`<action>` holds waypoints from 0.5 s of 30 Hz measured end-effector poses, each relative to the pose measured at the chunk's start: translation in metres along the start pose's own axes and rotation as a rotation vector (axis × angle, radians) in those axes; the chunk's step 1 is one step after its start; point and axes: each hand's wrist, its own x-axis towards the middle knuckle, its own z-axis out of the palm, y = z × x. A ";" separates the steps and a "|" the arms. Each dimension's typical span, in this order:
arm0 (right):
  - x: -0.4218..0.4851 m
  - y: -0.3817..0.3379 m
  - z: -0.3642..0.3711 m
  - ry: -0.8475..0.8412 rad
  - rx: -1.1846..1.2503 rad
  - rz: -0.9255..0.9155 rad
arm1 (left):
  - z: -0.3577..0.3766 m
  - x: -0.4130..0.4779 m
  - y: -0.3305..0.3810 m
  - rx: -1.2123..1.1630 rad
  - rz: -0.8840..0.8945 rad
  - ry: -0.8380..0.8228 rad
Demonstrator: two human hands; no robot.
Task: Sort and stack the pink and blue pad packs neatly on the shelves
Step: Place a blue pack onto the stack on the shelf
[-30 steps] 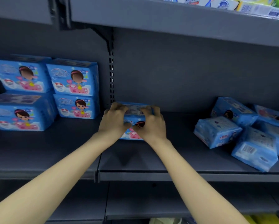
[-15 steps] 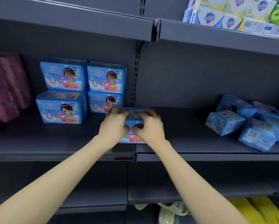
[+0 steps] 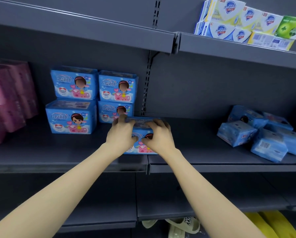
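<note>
My left hand (image 3: 121, 133) and my right hand (image 3: 158, 136) both grip one blue pad pack (image 3: 141, 123), upright on the middle shelf (image 3: 61, 152) at the seam between two shelf boards. Just left of it stand several blue pad packs (image 3: 71, 117) stacked two high in two columns. Pink pad packs (image 3: 8, 97) are stacked at the far left. A loose heap of blue pad packs (image 3: 264, 134) lies tumbled on the right part of the same shelf.
Soap boxes (image 3: 243, 23) sit on the upper shelf at the top right. A perforated upright (image 3: 148, 83) divides the back wall behind the held pack. Slippers (image 3: 178, 225) and yellow items (image 3: 270, 224) lie below the lower shelf.
The held blue pack has travelled left along the shelf, close to the stacked blue packs. The view shifted left, and the pink packs have come into sight.
</note>
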 end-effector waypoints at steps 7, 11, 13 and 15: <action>0.010 0.004 0.002 0.013 0.080 0.001 | 0.002 0.010 -0.002 -0.022 -0.011 -0.024; 0.014 0.005 0.001 -0.009 0.073 0.006 | 0.005 0.017 -0.004 -0.024 -0.007 -0.032; 0.014 0.005 0.002 -0.022 0.036 -0.002 | 0.007 0.019 -0.003 -0.006 0.000 -0.033; 0.013 0.005 0.002 -0.026 0.010 -0.003 | 0.009 0.019 0.000 0.011 -0.003 -0.028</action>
